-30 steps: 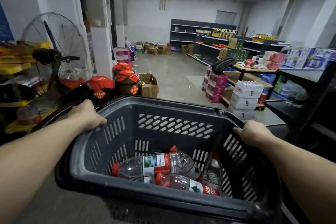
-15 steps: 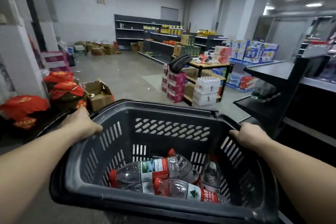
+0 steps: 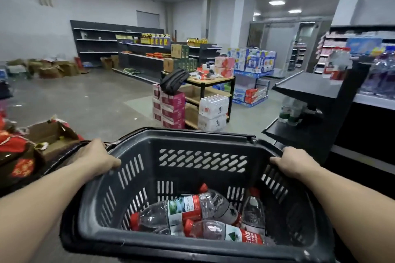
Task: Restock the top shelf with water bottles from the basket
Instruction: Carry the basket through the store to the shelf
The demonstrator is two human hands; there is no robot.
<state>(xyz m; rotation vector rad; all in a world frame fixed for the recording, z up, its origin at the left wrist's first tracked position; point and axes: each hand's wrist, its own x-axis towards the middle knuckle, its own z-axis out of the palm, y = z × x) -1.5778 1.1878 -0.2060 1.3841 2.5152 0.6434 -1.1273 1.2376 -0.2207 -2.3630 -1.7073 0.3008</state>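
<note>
Dark plastic basket point(image 3: 201, 158) of water bottles point(image 3: 183, 209), its rim grasped by left grip point(image 3: 97, 157) and right grip point(image 3: 296, 161)

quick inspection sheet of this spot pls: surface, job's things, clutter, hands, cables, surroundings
surface: grey concrete floor, mostly bare in the middle; black shelf unit at right, its top shelf bare
job's things: dark plastic basket held up at both sides; water bottles with red caps lying inside, one more leaning at the right wall
clutter: open cardboard box and red-wrapped goods at left; more boxes along the far wall
hands: left hand grips the left rim; right hand grips the right rim
cables: nothing seen
surroundings: stacked water packs and pink cartons by a wooden rack; stocked shelves behind
</note>
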